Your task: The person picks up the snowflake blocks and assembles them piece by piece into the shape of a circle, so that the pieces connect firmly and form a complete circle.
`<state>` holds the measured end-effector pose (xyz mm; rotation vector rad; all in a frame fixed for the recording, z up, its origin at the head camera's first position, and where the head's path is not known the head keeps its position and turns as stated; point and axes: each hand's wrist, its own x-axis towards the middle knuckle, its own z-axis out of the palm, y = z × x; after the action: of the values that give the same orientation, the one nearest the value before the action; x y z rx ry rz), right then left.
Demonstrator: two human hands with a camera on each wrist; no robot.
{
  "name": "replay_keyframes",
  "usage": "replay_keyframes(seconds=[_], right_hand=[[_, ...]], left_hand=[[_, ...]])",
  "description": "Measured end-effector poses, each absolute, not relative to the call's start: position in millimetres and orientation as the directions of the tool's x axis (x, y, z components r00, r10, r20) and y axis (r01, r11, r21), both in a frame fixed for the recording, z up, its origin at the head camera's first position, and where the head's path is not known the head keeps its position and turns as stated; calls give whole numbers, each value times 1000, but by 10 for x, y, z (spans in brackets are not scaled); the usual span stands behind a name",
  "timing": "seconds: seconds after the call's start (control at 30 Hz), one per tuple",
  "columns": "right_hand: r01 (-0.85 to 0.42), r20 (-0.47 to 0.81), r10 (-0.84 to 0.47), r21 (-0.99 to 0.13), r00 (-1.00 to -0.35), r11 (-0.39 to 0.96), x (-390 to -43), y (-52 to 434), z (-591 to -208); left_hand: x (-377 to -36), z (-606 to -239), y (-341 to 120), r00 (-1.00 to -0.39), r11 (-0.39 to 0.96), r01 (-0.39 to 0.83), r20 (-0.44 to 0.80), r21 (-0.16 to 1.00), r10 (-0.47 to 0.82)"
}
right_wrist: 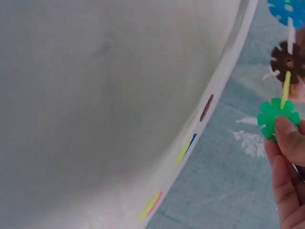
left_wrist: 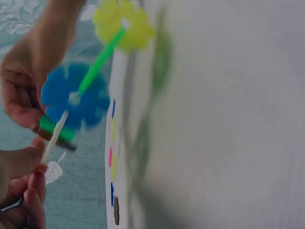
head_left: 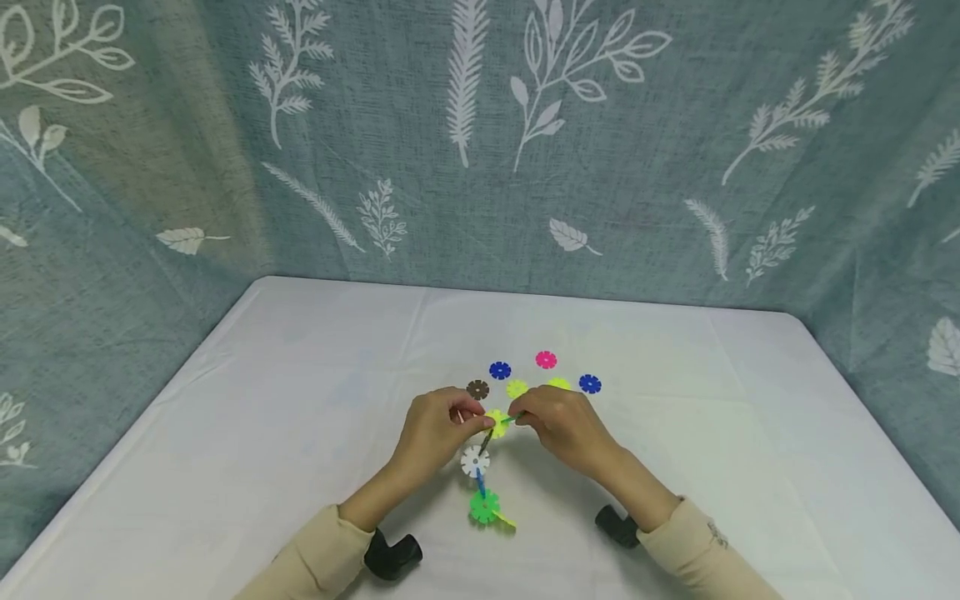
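Note:
Both hands hold up a chain of notched snowflake discs above the table. My left hand [head_left: 442, 427] pinches the edge of a yellow disc [head_left: 498, 425] near the top of the chain. Thumb and fingers of my right hand [head_left: 562, 423] grip a green disc [right_wrist: 272, 117], which joins that yellow one. Below hang a brown disc [right_wrist: 282, 61], a white disc [head_left: 474, 461], a blue disc [left_wrist: 76, 90], a second green disc [head_left: 484, 507] and a yellow end disc [left_wrist: 119, 19]. Neighbouring discs sit crosswise to each other in their notches.
Loose discs lie on the white table [head_left: 300, 400] beyond the hands: a brown one [head_left: 477, 389], blue ones [head_left: 500, 370], a pink one [head_left: 546, 359] and yellow ones [head_left: 516, 388]. Black devices [head_left: 393, 557] sit at both wrists. A patterned curtain [head_left: 420, 150] hangs behind.

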<state>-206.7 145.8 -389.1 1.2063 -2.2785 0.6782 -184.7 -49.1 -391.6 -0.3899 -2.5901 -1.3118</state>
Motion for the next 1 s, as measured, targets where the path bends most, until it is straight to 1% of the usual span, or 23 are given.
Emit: replay_keyframes(seconds=[0.07, 0.2, 0.3, 0.47, 0.5, 0.57, 0.6, 0.67, 0.73, 0.77, 0.83, 0.9, 0.93, 1.0], right_hand=[[-841, 597, -615, -217, -515, 495, -2075, 1445, -3890], [-836, 581, -618, -235, -530, 496, -2078, 1414, -3881], [-832, 578, -613, -252, -539, 494, -2075, 1386, -3873], [-816, 568, -592, -324, -573, 479, -2073, 1361, -3873], [-805, 564, -579, -348, -589, 479, -2076, 1366, -3871], [-763, 544, -538, -411, -644, 498, -2105, 1387, -3878], [-726, 519, -510, -455, -686, 515, -2127, 1402, -3884], [-615, 423, -446, -555, -789, 561, -2183, 1437, -3895], [-449, 254, -385, -665, -887, 597, -2254, 1476, -3918], [-361, 161, -361, -712, -919, 602, -2289, 1495, -3932], [-207, -4, -322, -759, -947, 617, -2352, 1529, -3960], [-111, -114, -315, -781, -942, 614, -2400, 1560, -3998], [-90, -142, -317, -784, -938, 614, -2415, 1571, -4016], [-89, -151, -329, -785, -932, 614, -2433, 1585, -4050]], left_hand=[[-1845, -3913, -482, -920, 566, 381, 357, 731, 159], [-1856, -3922, -447, -845, 572, 525, 466, 630, 262], [-1858, -3924, -412, -807, 604, 574, 509, 553, 300], [-1844, -3934, -394, -806, 655, 559, 516, 508, 288], [-1842, -3938, -399, -808, 657, 556, 516, 509, 285], [-1842, -3945, -419, -816, 655, 546, 509, 522, 275], [-1844, -3948, -431, -821, 650, 539, 505, 535, 265], [-1846, -3954, -459, -830, 636, 527, 502, 564, 243], [-1849, -3959, -485, -837, 622, 518, 498, 588, 226], [-1849, -3961, -497, -841, 615, 512, 494, 599, 220], [-1851, -3972, -516, -851, 604, 500, 482, 621, 209], [-1854, -3984, -531, -861, 593, 487, 466, 641, 202], [-1855, -3990, -537, -867, 586, 478, 456, 654, 198], [-1860, -4001, -548, -878, 575, 462, 439, 675, 191]])
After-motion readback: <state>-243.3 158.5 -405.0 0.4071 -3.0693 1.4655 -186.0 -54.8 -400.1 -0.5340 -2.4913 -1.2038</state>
